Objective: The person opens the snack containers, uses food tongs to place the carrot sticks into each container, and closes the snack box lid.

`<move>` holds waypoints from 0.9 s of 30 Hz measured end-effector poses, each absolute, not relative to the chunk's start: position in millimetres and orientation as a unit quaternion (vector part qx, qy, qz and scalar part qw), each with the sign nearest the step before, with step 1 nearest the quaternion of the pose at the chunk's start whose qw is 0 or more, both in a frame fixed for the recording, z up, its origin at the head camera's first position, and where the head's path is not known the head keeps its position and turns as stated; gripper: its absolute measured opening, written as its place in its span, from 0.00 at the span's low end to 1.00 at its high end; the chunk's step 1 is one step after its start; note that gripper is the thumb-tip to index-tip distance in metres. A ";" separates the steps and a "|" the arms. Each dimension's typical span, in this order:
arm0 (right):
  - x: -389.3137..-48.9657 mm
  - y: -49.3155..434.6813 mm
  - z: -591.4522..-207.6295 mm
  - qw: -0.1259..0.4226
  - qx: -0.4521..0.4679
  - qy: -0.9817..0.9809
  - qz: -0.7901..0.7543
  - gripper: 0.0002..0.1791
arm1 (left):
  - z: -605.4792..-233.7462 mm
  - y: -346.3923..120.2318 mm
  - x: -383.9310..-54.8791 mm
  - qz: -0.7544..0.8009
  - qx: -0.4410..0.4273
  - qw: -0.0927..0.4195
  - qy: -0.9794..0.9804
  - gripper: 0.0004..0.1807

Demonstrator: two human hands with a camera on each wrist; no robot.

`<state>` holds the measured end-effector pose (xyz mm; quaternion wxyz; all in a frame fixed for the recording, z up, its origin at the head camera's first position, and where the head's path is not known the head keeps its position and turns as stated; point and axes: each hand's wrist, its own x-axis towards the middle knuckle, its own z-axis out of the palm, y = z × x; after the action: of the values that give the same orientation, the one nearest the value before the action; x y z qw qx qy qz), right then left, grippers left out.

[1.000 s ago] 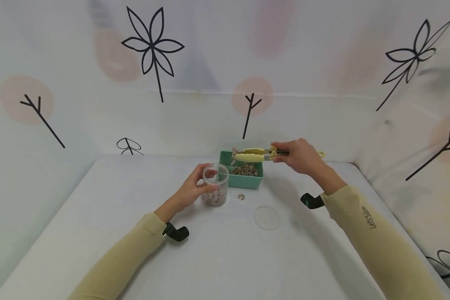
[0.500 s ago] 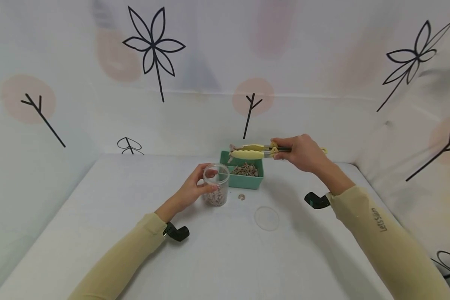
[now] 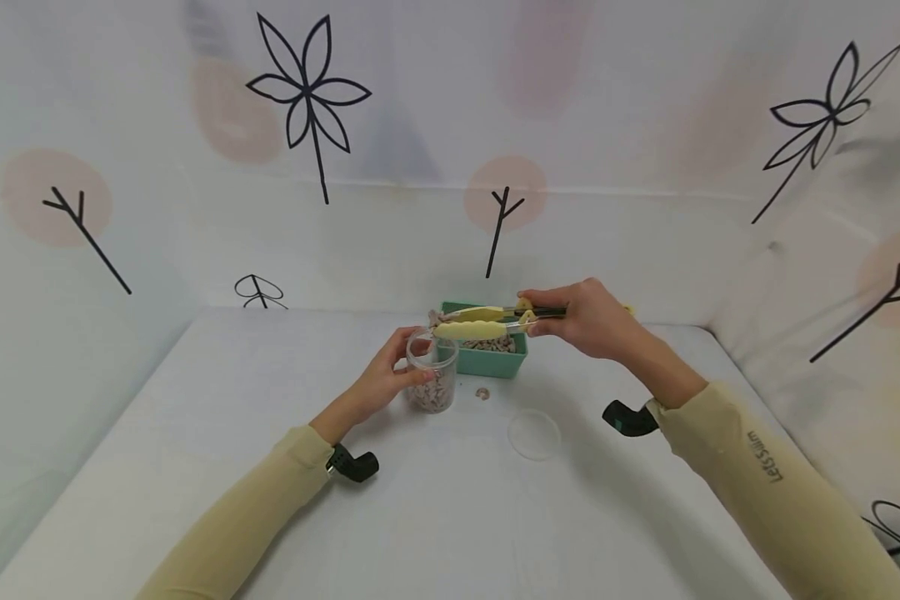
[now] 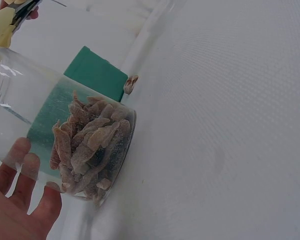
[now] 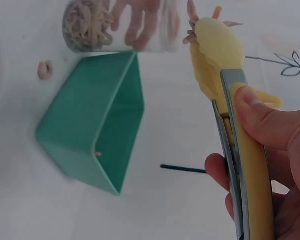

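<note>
My left hand [image 3: 386, 371] grips a clear plastic jar [image 3: 444, 385] round its side as it stands on the table. Brownish dried strips [image 4: 90, 145] fill its lower part. My right hand [image 3: 588, 321] holds yellow-tipped tongs [image 3: 471, 330], which point left at the jar's open mouth. Between the tong tips a small clump of dried strips [image 3: 435, 318] sticks out, just above the rim. Behind the jar stands a green divided box [image 3: 487, 364] with more strips in it, partly hidden by the tongs.
A round clear lid [image 3: 534, 435] lies on the white table [image 3: 450, 517], front right of the box. One curled piece [image 3: 482, 393] has landed between box and lid. A patterned cloth wall [image 3: 405, 242] rises close behind the box.
The right hand has carried the tongs and clump left and down, from over the green box to the jar's mouth. Left hand and jar have stayed put.
</note>
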<state>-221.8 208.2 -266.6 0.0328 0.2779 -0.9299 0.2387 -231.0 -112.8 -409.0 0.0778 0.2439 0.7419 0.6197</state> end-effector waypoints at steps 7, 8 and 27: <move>-219.8 201.9 -275.1 0.035 0.288 -0.933 0.214 0.29 | -408.0 -112.7 -230.2 0.610 0.235 0.076 0.752 0.34; -219.5 201.4 -275.3 0.036 0.288 -0.933 0.213 0.29 | -408.0 -112.7 -230.3 0.611 0.235 0.076 0.752 0.34; -218.8 201.6 -273.2 0.042 0.303 -0.932 0.193 0.32 | -411.6 -113.9 -233.2 0.612 0.237 0.075 0.751 0.35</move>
<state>-218.8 201.6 -273.2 0.0424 0.3034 -0.9321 0.1933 -233.2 -113.9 -411.6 0.0747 0.2366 0.7512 0.6117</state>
